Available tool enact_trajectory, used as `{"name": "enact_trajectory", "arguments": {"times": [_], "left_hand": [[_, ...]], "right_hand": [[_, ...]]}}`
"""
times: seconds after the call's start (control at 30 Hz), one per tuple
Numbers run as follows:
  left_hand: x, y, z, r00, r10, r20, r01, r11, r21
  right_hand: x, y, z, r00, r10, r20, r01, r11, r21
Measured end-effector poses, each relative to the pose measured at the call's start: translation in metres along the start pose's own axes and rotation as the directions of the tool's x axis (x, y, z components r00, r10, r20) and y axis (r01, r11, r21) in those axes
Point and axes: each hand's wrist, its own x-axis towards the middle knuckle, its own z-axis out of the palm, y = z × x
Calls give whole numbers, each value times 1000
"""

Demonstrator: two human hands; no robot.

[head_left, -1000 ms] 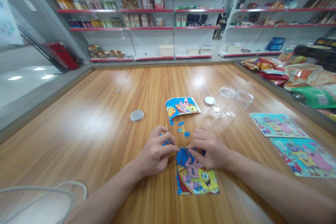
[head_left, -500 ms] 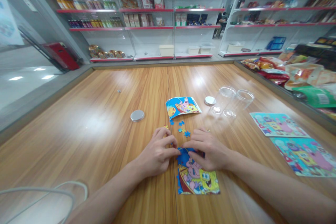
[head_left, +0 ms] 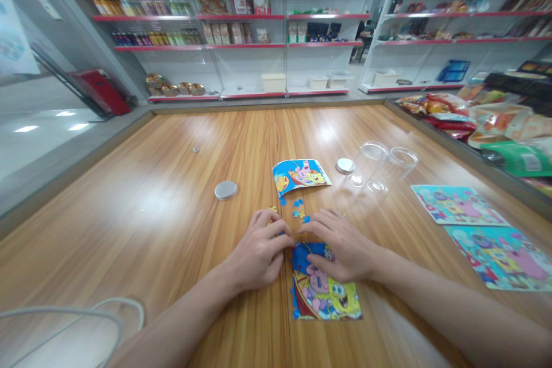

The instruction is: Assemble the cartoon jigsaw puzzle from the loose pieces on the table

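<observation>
Lid point(head_left: 226, 190), round and silvery, lies on the wood-grain table point(head_left: 129, 241). Nearer, the left hand point(head_left: 261, 250) curls beside the upper left corner of the puzzle point(head_left: 321, 293); whether its grip pinches anything cannot be told. The puzzle lies flat, smooth, left edge knobbly: deep blue, pink figure in a boat, grinning yellow square character. Over its upper right, the right hand point(head_left: 342, 247) has its grip spread, thumb and index wider apart than half a second ago. Farther right: see-through round jars point(head_left: 365, 164).
</observation>
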Motion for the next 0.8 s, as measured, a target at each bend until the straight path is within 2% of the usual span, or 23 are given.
{"name": "enact_trajectory", "arguments": {"times": [0.13, 0.2, 0.4, 0.6, 0.8], "left_hand": [[3, 6, -1, 992, -126, 29, 125, 992, 32], [4, 8, -1, 989, -132, 60, 130, 991, 41], [5, 11, -1, 985, -151, 81, 151, 988, 3], [5, 12, 0, 974, -201, 108, 205, 978, -26], [3, 11, 1, 970, -211, 118, 216, 976, -34]], "right_hand": [[0, 1, 1, 1000, 32, -1, -32, 999, -9], [0, 1, 1, 1000, 14, -21, -14, 1000, -15], [-1, 3, 3, 987, -156, -45, 153, 985, -75], [-3, 5, 3, 984, -178, 26, 180, 975, -131], [-2, 3, 1, 981, -191, 27, 193, 973, -128]]}}
